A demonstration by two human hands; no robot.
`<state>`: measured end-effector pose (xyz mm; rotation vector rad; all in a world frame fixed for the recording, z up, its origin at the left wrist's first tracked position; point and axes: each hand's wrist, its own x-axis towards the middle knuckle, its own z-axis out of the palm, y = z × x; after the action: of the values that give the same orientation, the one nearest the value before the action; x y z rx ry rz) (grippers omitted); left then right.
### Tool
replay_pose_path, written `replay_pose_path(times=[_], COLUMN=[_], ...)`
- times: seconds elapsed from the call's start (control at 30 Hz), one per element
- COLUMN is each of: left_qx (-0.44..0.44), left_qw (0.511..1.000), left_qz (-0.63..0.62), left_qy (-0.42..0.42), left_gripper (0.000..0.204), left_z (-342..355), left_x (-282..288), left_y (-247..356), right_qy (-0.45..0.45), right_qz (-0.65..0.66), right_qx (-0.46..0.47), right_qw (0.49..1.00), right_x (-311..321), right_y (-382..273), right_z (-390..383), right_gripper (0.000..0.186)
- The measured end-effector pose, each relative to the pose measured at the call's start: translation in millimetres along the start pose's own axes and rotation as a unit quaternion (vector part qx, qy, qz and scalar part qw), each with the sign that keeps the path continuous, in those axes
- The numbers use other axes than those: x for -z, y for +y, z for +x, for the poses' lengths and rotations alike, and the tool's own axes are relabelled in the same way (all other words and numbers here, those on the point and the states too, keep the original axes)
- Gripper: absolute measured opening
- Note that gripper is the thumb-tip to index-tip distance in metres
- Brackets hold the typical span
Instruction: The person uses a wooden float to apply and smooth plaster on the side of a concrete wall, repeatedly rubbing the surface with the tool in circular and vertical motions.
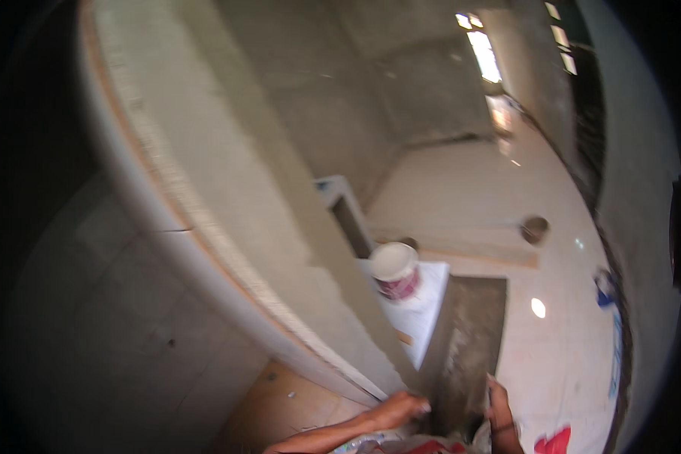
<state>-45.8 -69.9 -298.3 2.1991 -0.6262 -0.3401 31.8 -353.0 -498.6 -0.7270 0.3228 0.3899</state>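
My left hand (402, 409) is closed at the lower end of the pale wall edge, its fingers curled; what they hold, if anything, is too blurred to make out. My right hand (498, 406) is also closed, with the thumb pointing up, beside the right edge of a grey-brown rectangular slab (473, 333). Whatever lies in its grip is hidden. A whitish rim, perhaps a container (482, 434), shows beside the right wrist. Past the hands, a white bucket (396, 272) with a pink band stands on a white sheet (431, 303).
A thick pale wall (227, 174) runs diagonally along the left. On the glossy light floor (545, 348) are a dark round bowl (535, 229), a long wooden strip (477, 253) and a blue object (605, 289). Something red (554, 440) lies near my right arm.
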Motion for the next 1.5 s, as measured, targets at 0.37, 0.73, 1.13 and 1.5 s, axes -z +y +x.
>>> replay_pose_path(times=[0.37, 0.73, 1.13, 1.5], left_qx=[0.062, -0.004, -0.103, -0.085], left_qw=[0.974, 0.973, 0.959, 0.655], left_qz=[0.175, 0.228, 0.252, 0.455], left_qy=[-0.128, -0.045, -0.078, 0.598], left_gripper=[0.030, 0.028, 0.034, 0.077], left_z=[-5.6, -16.5, 3.6, -38.2], left_x=[-10.3, -48.4, -30.8, 106.0], left_y=[-52.8, -85.8, 10.2, 94.5], right_qy=[0.009, -0.024, -0.014, 0.051], right_qz=[-0.096, -0.217, -0.499, 0.265], right_qx=[-0.077, 0.036, -0.003, 0.018], right_qw=[0.992, 0.975, 0.866, 0.963], right_x=[35.5, 66.3, 236.9, 172.7], right_y=[37.7, 60.7, 146.3, 125.2], right_z=[30.3, 4.7, 20.8, -76.1], right_gripper=[0.045, 0.051, 0.053, 0.038])
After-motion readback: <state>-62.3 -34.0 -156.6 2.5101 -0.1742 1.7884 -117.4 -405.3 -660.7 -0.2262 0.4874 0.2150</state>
